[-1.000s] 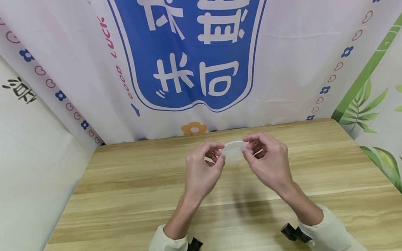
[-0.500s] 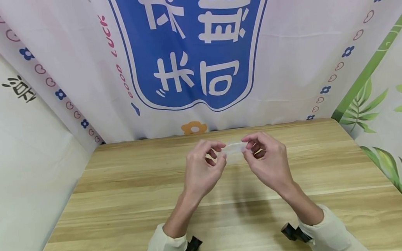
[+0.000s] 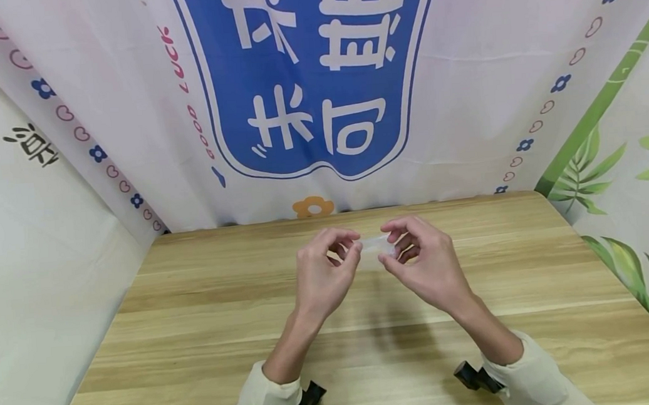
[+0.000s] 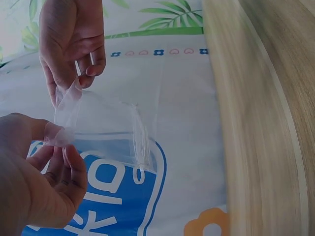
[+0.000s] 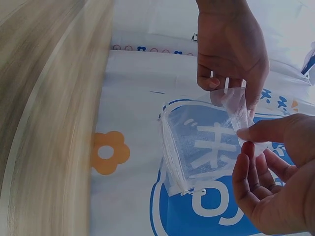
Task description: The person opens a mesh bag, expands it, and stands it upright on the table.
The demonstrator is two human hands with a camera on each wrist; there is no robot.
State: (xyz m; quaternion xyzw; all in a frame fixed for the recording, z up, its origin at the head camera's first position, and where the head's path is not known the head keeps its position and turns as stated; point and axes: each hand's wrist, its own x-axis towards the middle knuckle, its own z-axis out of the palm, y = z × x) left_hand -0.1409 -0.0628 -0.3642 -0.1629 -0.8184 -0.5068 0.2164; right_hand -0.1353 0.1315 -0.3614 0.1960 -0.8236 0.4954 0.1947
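A small sheer white drawstring bag [image 3: 375,246] is held up between both hands above the table. My left hand [image 3: 327,272] pinches one end of it between thumb and fingers. At the other end my right hand [image 3: 429,263] holds the edge, its index finger and thumb spread somewhat in the head view. In the left wrist view the bag [image 4: 106,120] hangs see-through from the fingers, with gathered white cords [image 4: 141,142] along its far side. The right wrist view shows the right thumb [image 5: 261,132] over the bag's folded edge.
A wood-grain table [image 3: 208,311] lies beneath the hands. Behind it hangs a printed white cloth [image 3: 464,92] with a blue panel. Black camera mounts [image 3: 312,398] sit at both sleeve cuffs.
My right hand has shifted a little left, nearer the left hand, and its thumb and index finger are wider apart. The bag's curved bright edge in the head view now looks flatter.
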